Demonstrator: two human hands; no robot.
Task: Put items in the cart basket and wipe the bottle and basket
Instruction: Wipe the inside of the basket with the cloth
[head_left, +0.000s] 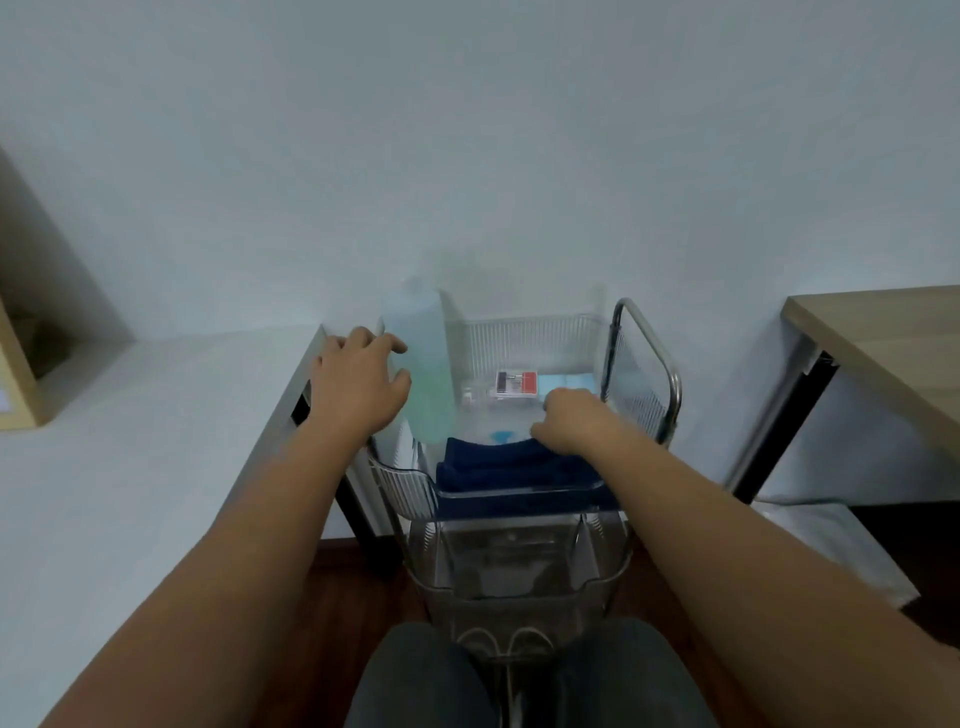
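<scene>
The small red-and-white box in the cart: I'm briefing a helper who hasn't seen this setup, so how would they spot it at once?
Find the clear plastic rolling cart between the two tables and look into its top basket. Beyond the folded dark blue cloth, the small red-and-white box lies flat on the basket floor. It is the only red item, lying between the tall pale green bottle and a light blue packet.

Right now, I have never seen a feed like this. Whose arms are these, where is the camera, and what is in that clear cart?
There is no machine: these are a person's bare arms, filmed by one camera worn on the head and looking down. The left hand is open beside a tall pale green bottle that stands in the cart's clear top basket. The right hand rests curled on a folded dark blue cloth at the basket's near edge. Farther back lie a small red and white box and a light blue pack. A white table stands to the left.
</scene>
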